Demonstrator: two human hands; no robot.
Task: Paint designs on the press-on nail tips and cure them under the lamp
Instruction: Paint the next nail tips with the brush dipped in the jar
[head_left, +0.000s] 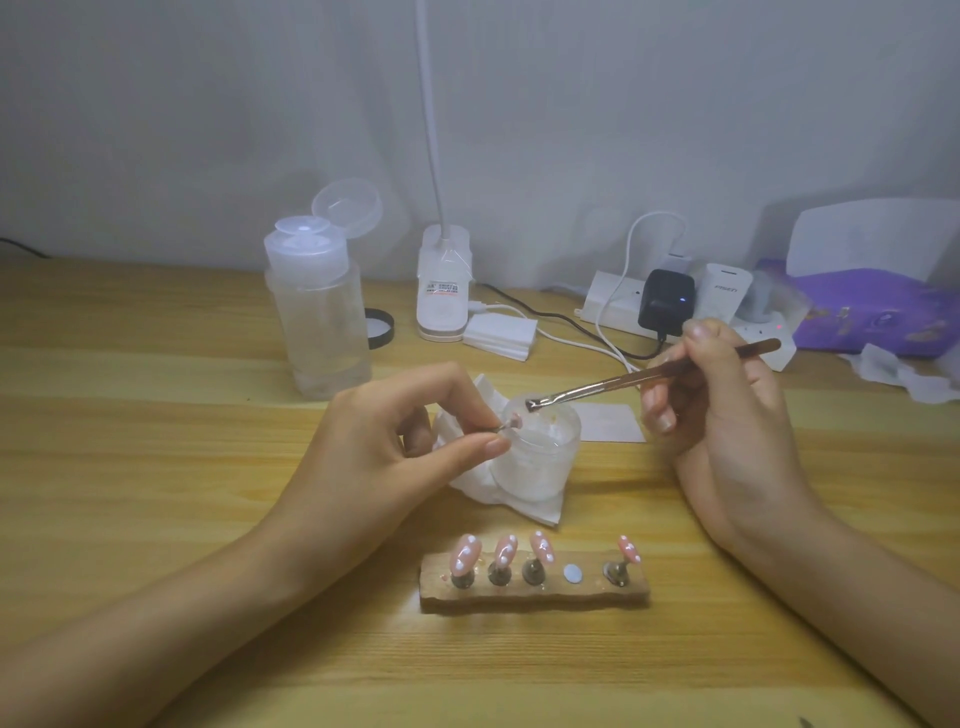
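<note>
The left hand (374, 441) and right hand (727, 415) show bare forearms (156, 613) and slim fingers (415, 376) with plain natural nails.

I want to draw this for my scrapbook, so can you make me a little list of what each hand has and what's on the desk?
Left hand: pinches a small nail tip on its stand, by the jar
Right hand: holds a brush, bristles at the jar's rim
Jar: white, open, on a tissue
Wooden holder: four pink dotted nail tips, one empty spot
Behind: clear bottle, white lamp
</note>
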